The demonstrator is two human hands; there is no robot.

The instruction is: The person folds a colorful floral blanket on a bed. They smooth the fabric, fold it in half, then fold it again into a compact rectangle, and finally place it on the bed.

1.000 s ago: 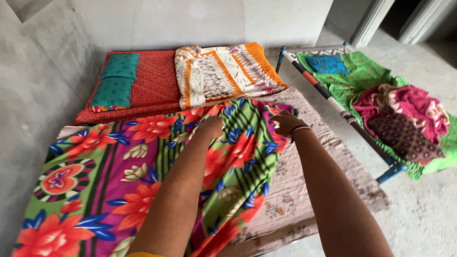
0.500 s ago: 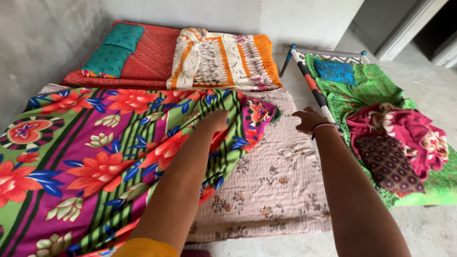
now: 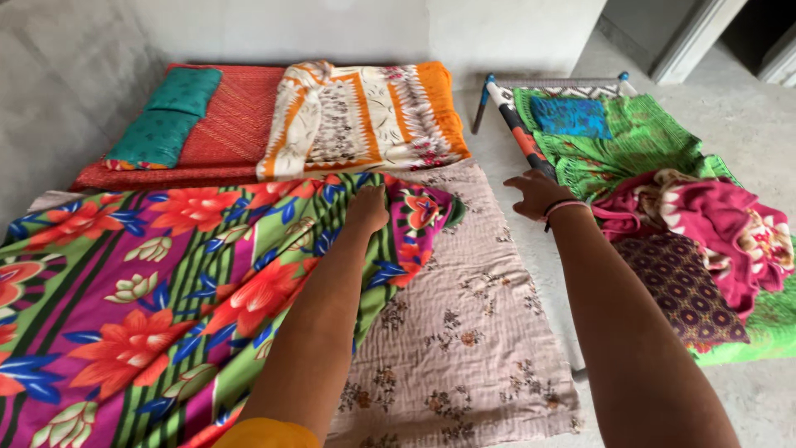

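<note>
A bright floral sheet (image 3: 157, 290) with red flowers and green and purple stripes lies spread over the left of a low bed. My left hand (image 3: 367, 207) is closed on its bunched far edge. Under it lies a pale pink floral quilt (image 3: 464, 315), bare on the right side. My right hand (image 3: 537, 192) hovers with fingers apart over the quilt's right edge, holding nothing, with bangles on the wrist.
At the head lie a red mattress (image 3: 232, 116) with two teal pillows (image 3: 166, 116) and a folded orange-and-cream blanket (image 3: 365, 116). A cot (image 3: 497, 95) to the right carries green cloth, a blue pillow (image 3: 572, 116) and a crumpled pink blanket (image 3: 705, 224). Concrete floor lies beyond.
My right hand has let go of the floral sheet and moved right, off toward the quilt's edge. My left hand still grips the sheet's edge. The view has widened.
</note>
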